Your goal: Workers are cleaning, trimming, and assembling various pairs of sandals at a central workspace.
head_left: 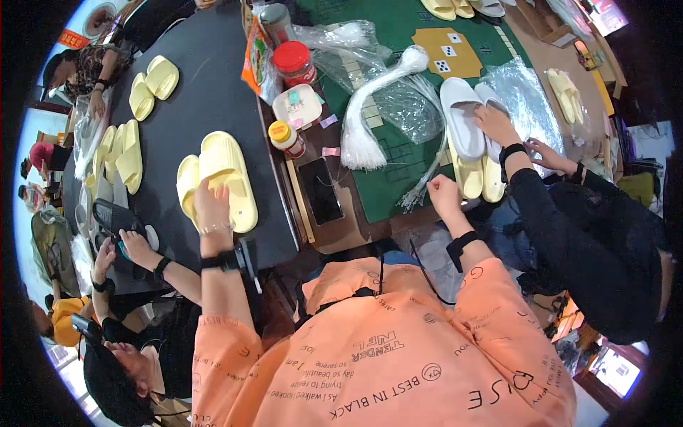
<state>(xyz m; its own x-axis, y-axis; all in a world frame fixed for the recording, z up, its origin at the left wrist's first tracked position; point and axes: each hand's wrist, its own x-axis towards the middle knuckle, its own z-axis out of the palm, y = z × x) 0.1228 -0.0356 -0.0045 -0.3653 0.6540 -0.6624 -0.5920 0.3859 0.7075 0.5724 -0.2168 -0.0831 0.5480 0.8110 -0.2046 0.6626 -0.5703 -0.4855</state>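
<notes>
Slippers (222, 158) in pale yellow lie paired on the black table (213, 92); the left hand (213, 206) rests over them, partly bent, its grip indeterminable. A dark phone (320, 191) lies flat farther right. The right hand (445, 197) is loosely curled, contents indeterminable, near a second yellow pair (467, 176) overlapped by grey slides (459, 110) under a co-worker's hand (496, 125).

Lettered in black across the orange shirt (398, 359), nearer the body than the left hand (212, 203) and right hand (445, 196), with a round face (431, 371). Labelled illegibly on the yellow-lidded jar (287, 139), ahead between the hands. Dotted black on white squares (448, 51), beyond the right hand. Marked illegibly on a red sign (74, 38), far beyond the left hand.
</notes>
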